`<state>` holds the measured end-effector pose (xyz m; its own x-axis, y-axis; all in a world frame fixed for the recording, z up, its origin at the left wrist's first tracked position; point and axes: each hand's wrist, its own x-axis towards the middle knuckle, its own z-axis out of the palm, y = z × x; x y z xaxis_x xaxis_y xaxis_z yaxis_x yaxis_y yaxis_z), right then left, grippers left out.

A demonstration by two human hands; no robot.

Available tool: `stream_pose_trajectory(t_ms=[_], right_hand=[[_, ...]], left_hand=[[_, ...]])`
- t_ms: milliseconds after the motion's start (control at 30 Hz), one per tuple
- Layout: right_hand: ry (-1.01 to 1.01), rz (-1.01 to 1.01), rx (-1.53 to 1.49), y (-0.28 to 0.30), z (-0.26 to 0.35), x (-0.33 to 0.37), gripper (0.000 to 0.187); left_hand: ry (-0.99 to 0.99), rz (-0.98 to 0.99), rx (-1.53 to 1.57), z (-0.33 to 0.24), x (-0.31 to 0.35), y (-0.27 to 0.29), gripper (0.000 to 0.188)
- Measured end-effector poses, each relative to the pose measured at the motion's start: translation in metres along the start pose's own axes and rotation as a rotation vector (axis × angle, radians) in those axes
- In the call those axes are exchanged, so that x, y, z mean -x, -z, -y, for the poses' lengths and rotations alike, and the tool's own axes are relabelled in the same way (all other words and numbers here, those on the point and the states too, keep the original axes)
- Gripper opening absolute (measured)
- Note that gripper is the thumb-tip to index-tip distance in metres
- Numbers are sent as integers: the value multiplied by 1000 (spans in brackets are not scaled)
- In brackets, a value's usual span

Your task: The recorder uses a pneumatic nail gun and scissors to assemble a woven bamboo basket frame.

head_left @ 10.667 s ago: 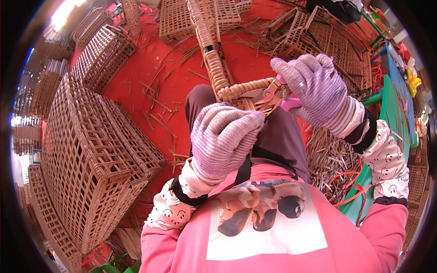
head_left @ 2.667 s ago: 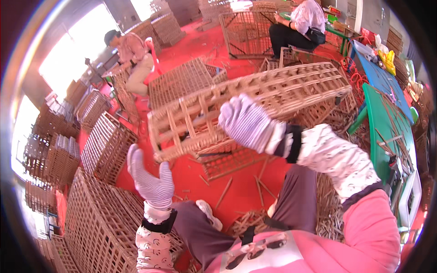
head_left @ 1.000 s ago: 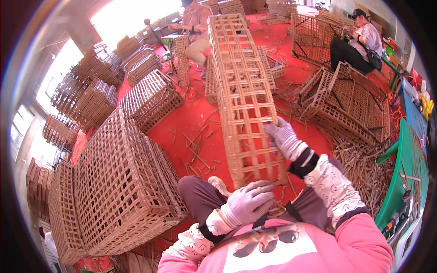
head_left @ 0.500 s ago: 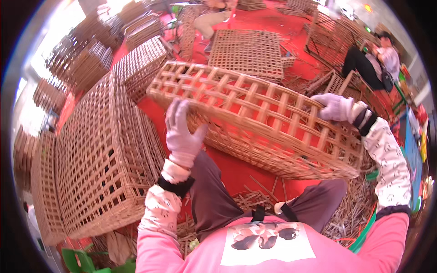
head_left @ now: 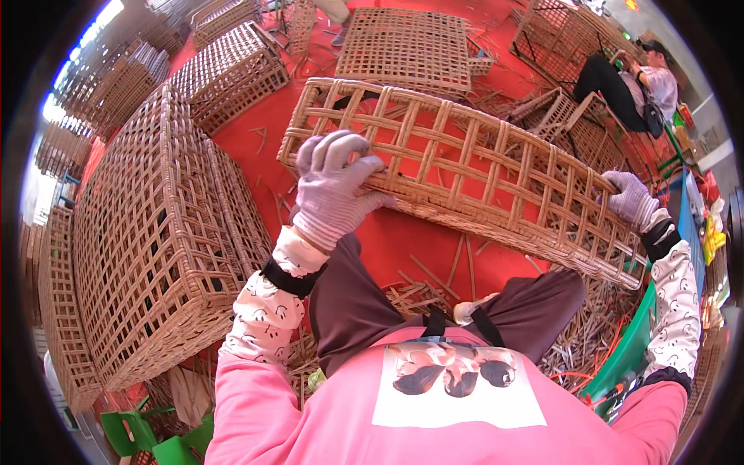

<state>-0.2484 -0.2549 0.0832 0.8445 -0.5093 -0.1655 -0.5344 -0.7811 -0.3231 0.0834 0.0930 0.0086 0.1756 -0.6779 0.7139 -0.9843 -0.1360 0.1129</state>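
Observation:
A long woven rattan frame (head_left: 457,159) with an open lattice is held tilted above my lap, its left end higher and farther off. My left hand (head_left: 337,186), in a striped pale purple glove, has its fingers bent round the near edge, toward the left end. The thumb lies below that edge. At the right end my right hand (head_left: 632,200), gloved alike, grips the frame with its fingers hooked into the lattice. Part of those fingers is hidden behind the strands.
A big lattice basket (head_left: 132,240) stands close on my left. More woven pieces (head_left: 403,50) lie ahead on the red floor (head_left: 267,116). Rattan scraps (head_left: 430,298) surround my legs. Green plastic stools (head_left: 128,430) are at lower left. Another person (head_left: 659,85) sits at far right.
The frame has turned so its lattice face shows more, and has shifted right. My left hand went from spread fingers to bent ones on its edge; my right hand moved right with it.

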Motion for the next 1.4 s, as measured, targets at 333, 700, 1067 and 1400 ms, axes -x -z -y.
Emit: stream_pose_trajectory(t_ms=[333,700,1067,1400], right_hand=[[-153,139,-3,56,-59,88,32],[-36,-270,111,12,-120,126,45],[-835,-764,-290,-8,-163,409,46],[-1525,-298,-117,-214,-190,576,52]], left_hand=[[-276,123,266,-99,-17,-7,40],[-137,74,334,-164,-36,-51,43],[-217,7,290,-161,-45,-60,33],[-31,-81,225,-145,-27,-65,66]])
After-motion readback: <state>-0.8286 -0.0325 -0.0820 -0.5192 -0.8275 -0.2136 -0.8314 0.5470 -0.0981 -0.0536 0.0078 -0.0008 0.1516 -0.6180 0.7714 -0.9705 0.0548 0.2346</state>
